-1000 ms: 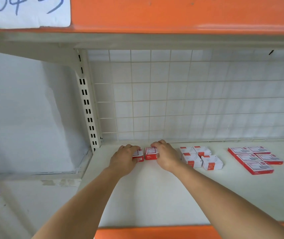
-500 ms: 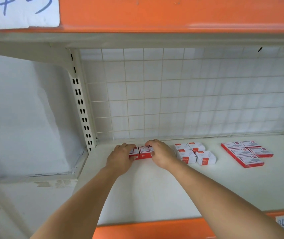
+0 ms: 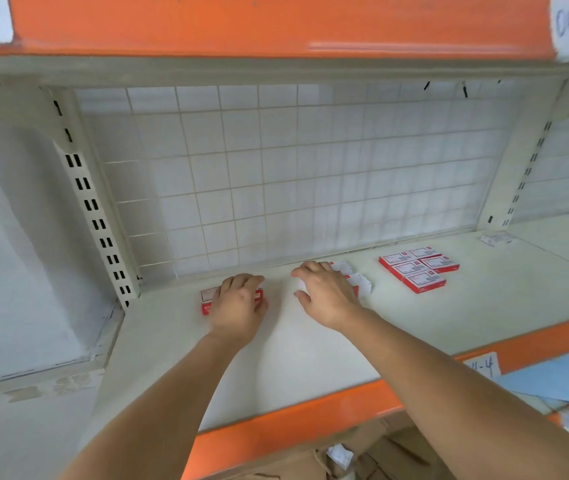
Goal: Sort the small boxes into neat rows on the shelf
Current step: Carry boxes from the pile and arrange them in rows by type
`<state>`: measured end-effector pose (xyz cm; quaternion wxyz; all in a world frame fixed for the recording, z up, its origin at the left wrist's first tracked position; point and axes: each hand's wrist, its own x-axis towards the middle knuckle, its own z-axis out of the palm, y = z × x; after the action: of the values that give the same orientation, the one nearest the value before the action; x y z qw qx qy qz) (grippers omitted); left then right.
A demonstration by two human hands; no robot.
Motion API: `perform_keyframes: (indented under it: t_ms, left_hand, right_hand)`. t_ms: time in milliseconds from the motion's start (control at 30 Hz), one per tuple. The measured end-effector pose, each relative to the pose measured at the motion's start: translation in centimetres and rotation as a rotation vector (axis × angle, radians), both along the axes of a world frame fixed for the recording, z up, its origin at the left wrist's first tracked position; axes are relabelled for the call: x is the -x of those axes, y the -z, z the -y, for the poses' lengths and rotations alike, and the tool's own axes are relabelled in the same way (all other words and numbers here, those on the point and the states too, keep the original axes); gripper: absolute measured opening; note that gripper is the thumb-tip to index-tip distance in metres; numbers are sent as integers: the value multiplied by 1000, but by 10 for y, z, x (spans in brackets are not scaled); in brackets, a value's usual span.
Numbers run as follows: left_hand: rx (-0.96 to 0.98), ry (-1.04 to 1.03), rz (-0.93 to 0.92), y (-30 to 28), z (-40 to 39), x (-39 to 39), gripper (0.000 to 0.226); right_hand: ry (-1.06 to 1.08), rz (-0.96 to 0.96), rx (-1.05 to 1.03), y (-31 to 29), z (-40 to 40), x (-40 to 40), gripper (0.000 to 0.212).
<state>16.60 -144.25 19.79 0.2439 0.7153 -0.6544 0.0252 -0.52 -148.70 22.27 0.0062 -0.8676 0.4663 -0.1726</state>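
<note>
The left hand is lying palm-down over a pair of small red-and-white boxes near the back left corner of the shelf. Its fingers are curving down over the boxes, the tips reaching past their far edge toward the wire grid; a red-and-white corner is showing out beyond the little-finger side, and a red sliver is peeking out on the thumb side. Whether the fingers are pinching the boxes or only pressing on them cannot be told.

A bare gap of shelf is lying between the two hands.

The right hand is resting over a cluster of white boxes, fingers loosely bent and spread, the fingertips pointing left and toward the back, the thumb low on the near side. The boxes are sitting under the palm and sticking out just beyond the little-finger side; a clear grip is not showing.

Further right, well apart from those fingers, a block of flat red-edged boxes is lying in tidy rows. Beyond them, a small pale item is lying near the right upright, too blurred to identify.
</note>
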Motion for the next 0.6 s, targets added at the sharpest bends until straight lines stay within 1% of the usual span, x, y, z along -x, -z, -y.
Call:
perform_keyframes:
  t_ms: [100, 233, 367, 600]
  left_hand:
    - [-28, 93, 21, -4, 7, 34, 45]
    - [-17, 197, 52, -9, 13, 86, 45]
    - [-58, 268, 77, -11, 20, 139, 47]
    - [-80, 391, 77, -11, 25, 260, 47]
  right_hand:
    - [107, 13, 0, -1, -1, 44, 38]
    - [232, -25, -13, 1, -5, 105, 39]
    - [297, -46, -26, 1, -12, 161, 42]
    - [408, -45, -40, 1, -25, 287, 46]
